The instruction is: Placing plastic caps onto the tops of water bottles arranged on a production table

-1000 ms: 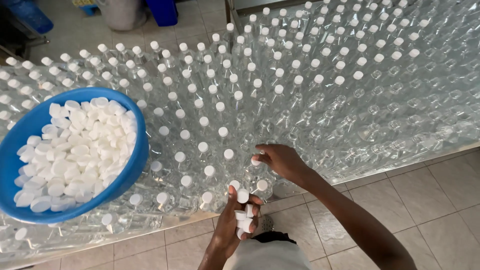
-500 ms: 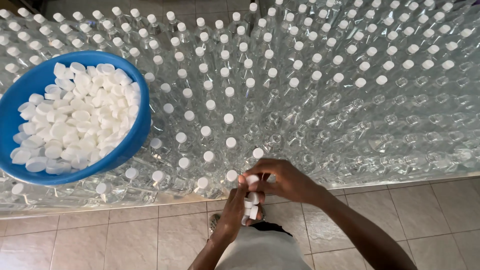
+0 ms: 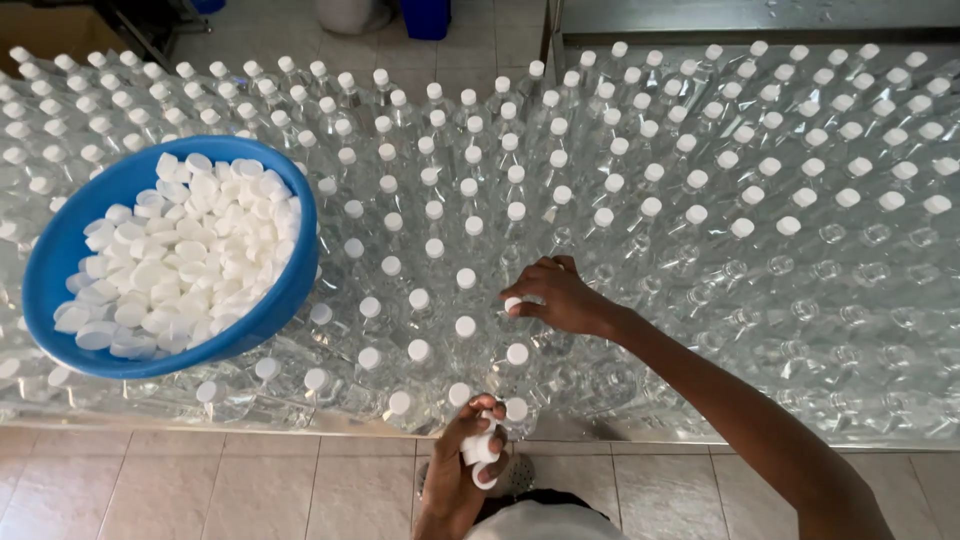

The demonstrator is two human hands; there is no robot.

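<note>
Caps are what I am handling at this moment: my right hand (image 3: pixel 560 295) reaches out over the clear plastic bottles (image 3: pixel 620 150) and its fingers (image 3: pixel 540 285) are pinched together on one white cap (image 3: pixel 512 304), held right at the mouth of a bottle in the near rows. My left hand (image 3: pixel 462 470) sits low by the front edge of the worktop (image 3: pixel 300 425), its fingers curled shut around a small stack of spare caps (image 3: pixel 478 445). I judge the caps to be very light, stiff little plastic discs, smooth enough to slip, so the sure hold is across the rim with thumb and fingertip, as the right hand has it. The bottles look thin-walled and empty, so I expect them to be light, springy and easy to tip or dent; pressing straight down on the neck, not sideways, seems the safe way. Most bottles towards the far side already carry caps, while many to the right of my hand stand open. A blue bowl (image 3: pixel 60 250) heaped with loose caps (image 3: pixel 180 250) rests on the bottle tops to the left, well apart from both hands.
</note>
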